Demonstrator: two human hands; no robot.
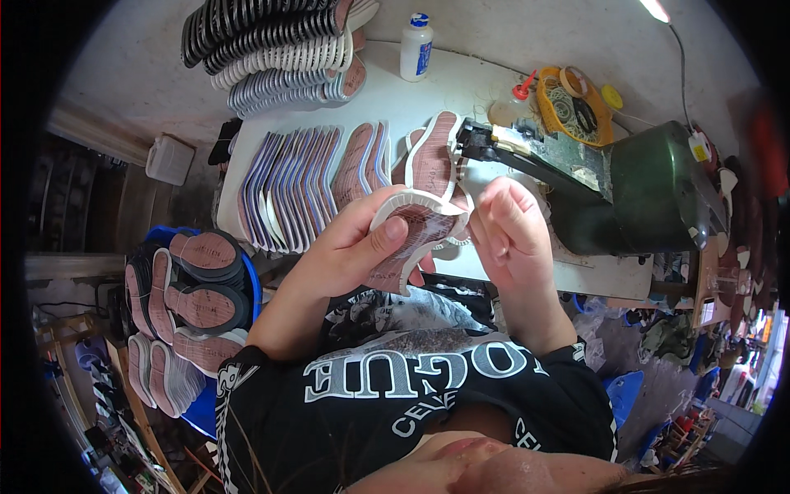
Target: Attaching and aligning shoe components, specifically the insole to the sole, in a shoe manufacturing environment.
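Observation:
My left hand (pixel 362 239) grips a shoe insole (pixel 420 224) with a brownish face and a notched white rim, its thumb pressed on the face. Just right of the insole's edge is my right hand (pixel 512 221), raised with its fingers curled together; whatever they pinch, if anything, cannot be made out. Beyond both hands, another white-rimmed insole (pixel 434 156) lies against the head of a sewing machine (pixel 485 142). Some white-edged pieces are partly hidden behind the held insole.
Rows of insoles (pixel 288 189) stand on the white table (pixel 378 99), with stacked black and white ones (pixel 263 41) behind. A white bottle (pixel 417 49), a yellow basket (pixel 605 123) and a green machine housing (pixel 658 189) are farther off. A blue tub (pixel 256 288) of insoles sits left.

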